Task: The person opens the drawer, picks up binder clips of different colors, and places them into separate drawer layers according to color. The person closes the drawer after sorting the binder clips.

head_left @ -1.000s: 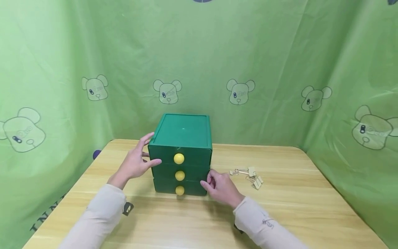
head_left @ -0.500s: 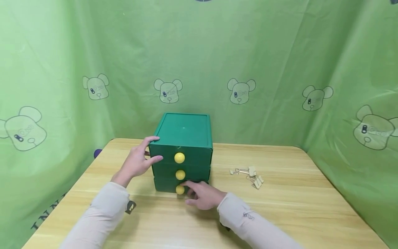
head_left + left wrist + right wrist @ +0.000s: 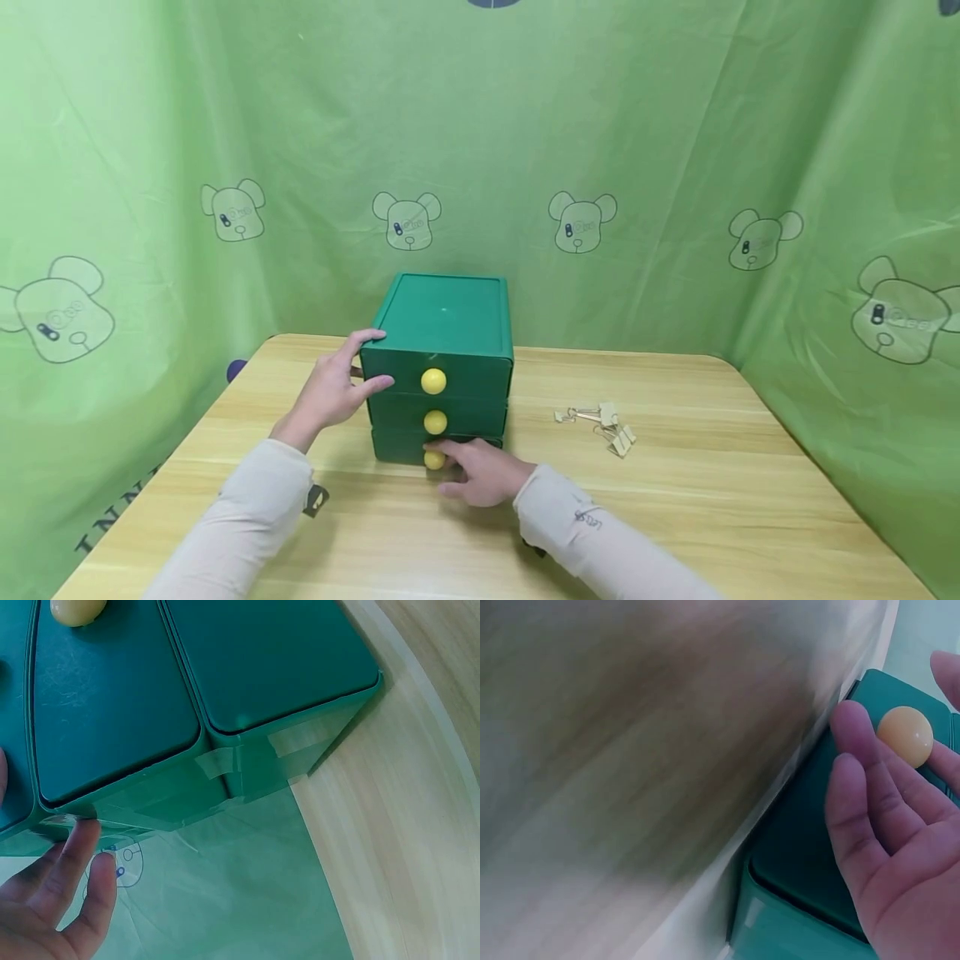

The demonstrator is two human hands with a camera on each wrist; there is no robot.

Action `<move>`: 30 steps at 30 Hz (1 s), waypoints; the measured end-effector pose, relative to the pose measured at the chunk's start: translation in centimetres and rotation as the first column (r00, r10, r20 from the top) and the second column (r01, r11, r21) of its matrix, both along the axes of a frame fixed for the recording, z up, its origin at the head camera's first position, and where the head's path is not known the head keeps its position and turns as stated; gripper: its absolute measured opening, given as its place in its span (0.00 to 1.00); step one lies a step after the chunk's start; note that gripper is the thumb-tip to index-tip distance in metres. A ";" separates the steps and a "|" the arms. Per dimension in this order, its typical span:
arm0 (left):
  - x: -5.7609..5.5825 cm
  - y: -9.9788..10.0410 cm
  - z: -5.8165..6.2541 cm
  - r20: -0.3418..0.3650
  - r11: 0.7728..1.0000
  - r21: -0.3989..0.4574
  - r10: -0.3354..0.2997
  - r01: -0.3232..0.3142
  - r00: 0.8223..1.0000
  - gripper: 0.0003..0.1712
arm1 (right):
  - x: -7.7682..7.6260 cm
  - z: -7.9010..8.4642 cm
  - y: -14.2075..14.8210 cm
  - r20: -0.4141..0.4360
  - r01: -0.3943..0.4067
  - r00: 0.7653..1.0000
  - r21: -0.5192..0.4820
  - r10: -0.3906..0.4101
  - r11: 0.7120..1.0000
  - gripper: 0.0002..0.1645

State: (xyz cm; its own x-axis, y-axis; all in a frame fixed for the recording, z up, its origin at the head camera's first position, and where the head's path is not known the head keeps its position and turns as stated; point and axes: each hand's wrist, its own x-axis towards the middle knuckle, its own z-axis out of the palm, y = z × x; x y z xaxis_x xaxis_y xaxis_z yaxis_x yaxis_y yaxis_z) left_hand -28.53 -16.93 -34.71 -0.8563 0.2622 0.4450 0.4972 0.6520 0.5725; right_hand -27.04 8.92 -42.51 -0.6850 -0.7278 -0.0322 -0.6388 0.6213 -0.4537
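A green three-drawer desktop cabinet (image 3: 450,317) stands on the table, with a round yellow knob on each drawer front. My left hand (image 3: 326,396) grips its upper left front corner. The thumb lies on the top drawer's front and a finger reaches over the top edge; in the left wrist view other fingers (image 3: 79,851) touch the side wall. At the bottom drawer, my right hand (image 3: 487,475) has its fingers curled about the lowest knob (image 3: 434,461). The right wrist view shows this knob (image 3: 905,735) between fingers, the thumb held off it.
Several pale binder clips (image 3: 609,425) lie in a loose group on the wooden table (image 3: 675,500), right of the cabinet. A green curtain (image 3: 480,125) with printed bear heads hangs behind and at both sides. Strips of clear tape (image 3: 217,761) cross the cabinet's side.
My right hand has moved left from the cabinet's lower right edge to the bottom knob. My left hand has shifted slightly, its fingertip now over the top edge. The clips have stayed put.
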 end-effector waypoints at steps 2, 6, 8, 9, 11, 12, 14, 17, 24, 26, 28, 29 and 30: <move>0.1 0.1 0.0 0.001 1.000 -0.004 0.002 -0.002 1.000 0.36 | 0.1 -0.2 0.0 -0.012 -0.005 1.000 -0.001 0.005 1.000 0.34; 0.1 0.1 0.1 0.011 1.000 -0.013 0.001 -0.001 1.000 0.36 | 0.8 -0.1 0.1 -0.016 -0.020 1.000 0.000 0.020 1.000 0.34; 0.1 0.1 0.2 0.018 1.000 -0.014 -0.003 0.003 1.000 0.36 | 1.5 0.1 0.2 -0.006 -0.033 0.999 0.007 0.034 0.999 0.34; 0.1 0.1 0.2 0.025 1.000 -0.012 -0.002 0.003 1.000 0.36 | 2.0 0.3 0.3 -0.005 -0.041 0.999 0.015 0.042 0.999 0.34; 0.1 0.1 0.3 0.028 1.000 -0.007 -0.005 0.006 1.000 0.36 | 3.0 0.6 0.3 -0.014 -0.066 0.998 0.034 0.066 0.997 0.35; 0.1 0.1 0.3 0.028 1.000 -0.004 -0.008 0.008 1.000 0.36 | 3.5 0.7 0.4 -0.018 -0.078 0.997 0.047 0.079 0.996 0.36; 0.1 0.0 0.3 0.028 1.000 -0.001 -0.007 0.007 1.000 0.36 | 4.7 1.0 0.4 -0.015 -0.101 0.995 0.071 0.102 0.992 0.38; 0.1 0.0 0.3 0.034 1.000 0.001 -0.001 0.001 0.999 0.36 | 6.4 1.4 0.4 0.038 -0.140 0.990 0.099 0.137 0.985 0.39; 0.2 0.0 0.2 0.044 1.000 0.005 -0.003 0.003 0.999 0.37 | 9.1 2.2 0.3 0.188 -0.302 0.943 0.125 0.276 0.945 0.38; 0.1 0.0 0.2 0.039 1.000 0.009 -0.004 0.003 0.999 0.37 | 9.5 2.5 0.2 0.205 -0.329 0.932 0.134 0.298 0.935 0.37; 0.1 0.0 0.1 0.030 1.000 0.012 0.000 0.000 1.000 0.37 | 9.7 2.6 0.1 0.224 -0.336 0.927 0.145 0.300 0.931 0.36; 0.1 0.0 0.1 0.027 1.000 0.013 -0.003 0.003 1.000 0.37 | 9.8 2.7 0.1 0.235 -0.334 0.926 0.149 0.295 0.931 0.36; 0.1 0.0 0.1 0.027 1.000 0.014 -0.003 0.002 1.000 0.37 | 9.9 2.7 0.1 0.246 -0.330 0.925 0.151 0.288 0.932 0.36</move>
